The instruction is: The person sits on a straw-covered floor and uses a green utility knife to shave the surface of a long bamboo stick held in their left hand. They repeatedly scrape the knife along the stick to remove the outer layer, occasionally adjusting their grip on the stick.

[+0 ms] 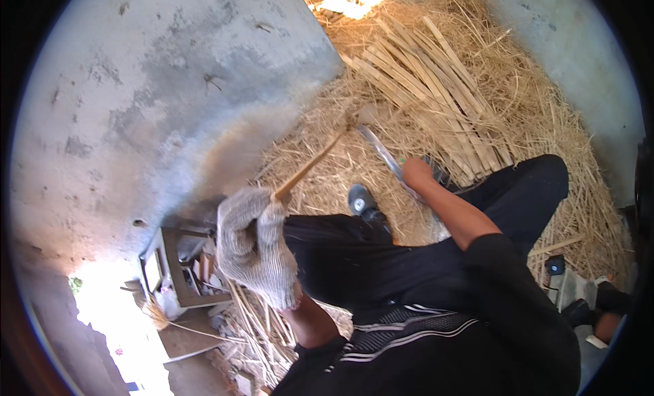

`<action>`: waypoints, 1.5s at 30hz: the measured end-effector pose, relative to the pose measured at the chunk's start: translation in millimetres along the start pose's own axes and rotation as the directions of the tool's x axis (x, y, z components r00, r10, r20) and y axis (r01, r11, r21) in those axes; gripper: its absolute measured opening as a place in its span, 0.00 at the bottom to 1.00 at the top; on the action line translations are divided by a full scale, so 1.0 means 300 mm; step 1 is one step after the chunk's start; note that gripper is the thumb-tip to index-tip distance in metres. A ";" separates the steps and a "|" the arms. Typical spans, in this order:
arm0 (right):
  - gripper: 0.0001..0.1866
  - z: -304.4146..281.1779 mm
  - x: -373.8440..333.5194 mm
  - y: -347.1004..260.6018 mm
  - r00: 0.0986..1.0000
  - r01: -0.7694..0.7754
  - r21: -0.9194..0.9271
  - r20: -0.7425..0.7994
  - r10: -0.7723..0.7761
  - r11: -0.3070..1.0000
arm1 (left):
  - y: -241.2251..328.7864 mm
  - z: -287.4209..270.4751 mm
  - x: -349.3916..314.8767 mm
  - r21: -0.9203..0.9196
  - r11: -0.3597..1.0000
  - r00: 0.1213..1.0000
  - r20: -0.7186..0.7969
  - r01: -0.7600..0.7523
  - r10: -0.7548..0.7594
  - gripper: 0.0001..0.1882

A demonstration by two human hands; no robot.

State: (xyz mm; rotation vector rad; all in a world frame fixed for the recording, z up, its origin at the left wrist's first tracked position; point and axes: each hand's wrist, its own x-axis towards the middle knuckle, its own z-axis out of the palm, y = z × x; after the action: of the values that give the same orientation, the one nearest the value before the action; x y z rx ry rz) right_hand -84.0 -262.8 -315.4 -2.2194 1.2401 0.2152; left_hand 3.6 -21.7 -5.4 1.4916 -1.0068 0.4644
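My left hand (pixel 255 246), in a pale knitted glove, is closed round one end of a narrow bamboo strip (pixel 310 168). The strip slants up and away to the right from my fist. My bare right hand (pixel 417 174) grips a long-bladed knife; its handle is mostly hidden in my fist. The metal blade (pixel 381 149) points up and left, with its tip close to the strip's far end. Whether blade and strip touch there, I cannot tell.
A fan of split bamboo strips (pixel 443 89) lies on shavings (pixel 531 96) ahead of my right hand. At left stand a stained wall (pixel 170 110) and a small wooden frame (pixel 178 287) with clutter. My shoe (pixel 361 200) rests on the shavings. A black boxy object (pixel 555 264) sits far right.
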 end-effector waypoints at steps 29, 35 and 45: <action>0.13 -0.490 -0.682 -0.486 0.757 0.653 0.336 -0.297 -0.582 0.678 | 0.029 0.023 -0.021 -0.105 0.990 0.991 -0.085 0.097 -0.106 0.05; 0.14 -0.475 -0.656 -0.523 0.703 0.711 0.209 -0.225 -0.675 0.671 | 0.029 0.009 -0.013 -0.039 0.988 0.980 -0.127 0.150 -0.153 0.05; 0.12 -0.316 -0.513 -0.517 0.780 0.607 0.246 -0.363 -0.509 0.755 | 0.000 -0.010 -0.031 -0.022 0.990 0.967 -0.211 0.140 -0.142 0.04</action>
State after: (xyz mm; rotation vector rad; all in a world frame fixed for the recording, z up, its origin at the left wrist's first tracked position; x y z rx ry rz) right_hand -54.9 -142.2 -112.0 -2.2257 0.6004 -0.5382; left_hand -0.6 -15.9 -12.1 1.4622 -0.7287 0.5055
